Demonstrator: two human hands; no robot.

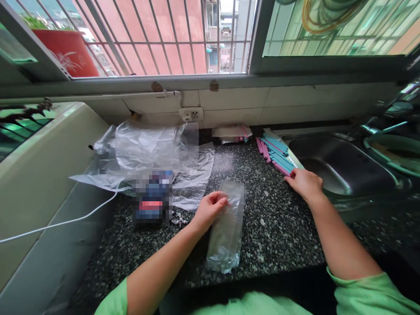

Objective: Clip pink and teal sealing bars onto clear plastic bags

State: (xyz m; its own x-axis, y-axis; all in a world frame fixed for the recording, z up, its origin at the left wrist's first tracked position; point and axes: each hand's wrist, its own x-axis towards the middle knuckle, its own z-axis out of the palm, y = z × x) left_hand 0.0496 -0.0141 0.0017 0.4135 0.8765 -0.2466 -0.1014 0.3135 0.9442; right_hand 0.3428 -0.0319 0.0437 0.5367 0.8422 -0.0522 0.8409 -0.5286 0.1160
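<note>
Head view. Bags [227, 236], clear, flat, overlapping: on the dark speckled counter [269, 240], in front of the person. Long axis runs away from the body, far end leaning slightly right; crumpled end near the counter's front edge. Left hand [210, 210]: at the bags' left edge, toward the far end; thumb and forefinger closed together, pinching the film. Most of the bags' length lies to the right of the fingers and nearer the body.

Strips [278, 151], blue and pink, fanned in a pile: beside the sink [331, 170], to its left; long axes slanting from far left to near right. Right hand [305, 183]: at the pile's near end, fingers bent, tips touching a pink strip [281, 169]; cannot tell whether it is gripped. The pile extends beyond the hand, toward the far left.

Also: plastic sheets [154, 144], spread at left; pixelated object [152, 201], at their near edge; white cable [82, 218]; socket [191, 114], on the wall; packet [229, 132], flat near the wall.
</note>
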